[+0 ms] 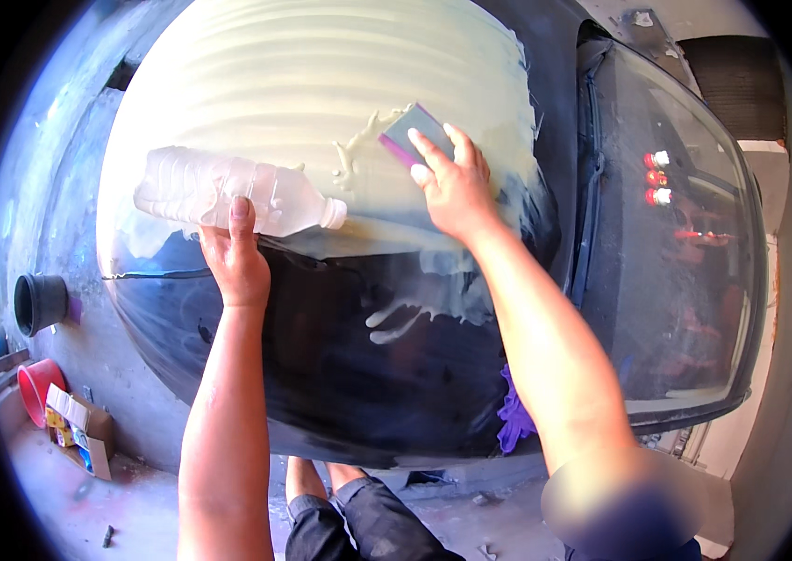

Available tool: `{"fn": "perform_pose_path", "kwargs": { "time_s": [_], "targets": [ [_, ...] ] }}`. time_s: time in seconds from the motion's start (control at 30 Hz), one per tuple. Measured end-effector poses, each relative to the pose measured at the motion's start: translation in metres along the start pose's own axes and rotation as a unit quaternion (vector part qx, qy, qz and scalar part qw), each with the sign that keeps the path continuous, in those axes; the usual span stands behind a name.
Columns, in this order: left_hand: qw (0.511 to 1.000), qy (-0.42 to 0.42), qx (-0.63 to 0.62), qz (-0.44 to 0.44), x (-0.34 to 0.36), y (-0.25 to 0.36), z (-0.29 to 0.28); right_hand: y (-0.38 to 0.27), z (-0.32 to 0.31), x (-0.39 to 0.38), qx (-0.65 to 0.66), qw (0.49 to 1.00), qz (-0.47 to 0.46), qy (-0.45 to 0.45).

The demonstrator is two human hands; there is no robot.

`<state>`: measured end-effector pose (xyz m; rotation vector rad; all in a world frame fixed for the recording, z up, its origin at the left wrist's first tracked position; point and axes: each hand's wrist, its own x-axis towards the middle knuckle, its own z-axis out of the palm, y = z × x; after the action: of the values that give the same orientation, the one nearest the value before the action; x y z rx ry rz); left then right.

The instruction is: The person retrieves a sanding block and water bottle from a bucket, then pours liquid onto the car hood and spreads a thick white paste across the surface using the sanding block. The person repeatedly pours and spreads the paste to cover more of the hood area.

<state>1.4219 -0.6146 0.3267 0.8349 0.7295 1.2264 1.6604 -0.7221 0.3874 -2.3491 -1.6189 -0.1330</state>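
My left hand (235, 262) is wrapped round a clear ribbed plastic bottle (195, 187), tipped on its side over the car's hood with its neck toward the right. The bottle looks cloudy, and its contents are hard to make out. My right hand (456, 192) holds a flat grey sanding block (418, 129) with a purple edge, pressed against the hood. A pale cream coat covers most of the hood (321, 65), with wet, milky liquid around the block. Milky runs (405, 323) streak the dark near side of the car.
The windshield (667, 280) curves up on the right. A purple glove-like item (514, 416) lies at the car's near edge, by my right forearm. On the floor at left stand a black bucket (39, 304), a red bucket (37, 388) and an open cardboard box (83, 432) holding small packages.
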Motion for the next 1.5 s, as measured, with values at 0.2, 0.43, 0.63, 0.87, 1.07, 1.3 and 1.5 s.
{"fn": "perform_pose_path", "kwargs": {
  "time_s": [0.2, 0.43, 0.63, 0.87, 1.07, 1.3, 1.5],
  "targets": [
    [0.999, 0.009, 0.054, -0.004, 0.003, 0.004, -0.023, -0.066, -0.006, -0.119, 0.062, 0.996, -0.045, -0.051],
    [0.999, -0.014, 0.048, -0.012, 0.005, 0.001, -0.01, -0.008, 0.007, -0.011, -0.002, 1.0, 0.02, 0.021],
    [0.999, 0.014, 0.04, 0.013, 0.004, 0.003, -0.017, -0.043, -0.032, -0.129, 0.047, 0.992, -0.074, -0.094],
    [1.0, 0.01, -0.001, 0.006, 0.003, 0.003, -0.006, -0.033, -0.003, -0.039, 0.039, 0.992, -0.111, -0.032],
    [1.0, 0.001, 0.013, 0.01, 0.003, 0.003, -0.019, -0.008, -0.047, -0.12, 0.061, 0.976, -0.155, -0.143],
    [1.0, 0.018, -0.006, -0.006, 0.005, 0.0, -0.009, -0.008, -0.003, -0.007, 0.03, 0.995, -0.085, -0.037],
    [0.999, 0.015, 0.042, 0.001, 0.004, 0.001, -0.026, -0.034, -0.025, -0.115, 0.067, 0.989, -0.096, -0.091]
  ]
}}
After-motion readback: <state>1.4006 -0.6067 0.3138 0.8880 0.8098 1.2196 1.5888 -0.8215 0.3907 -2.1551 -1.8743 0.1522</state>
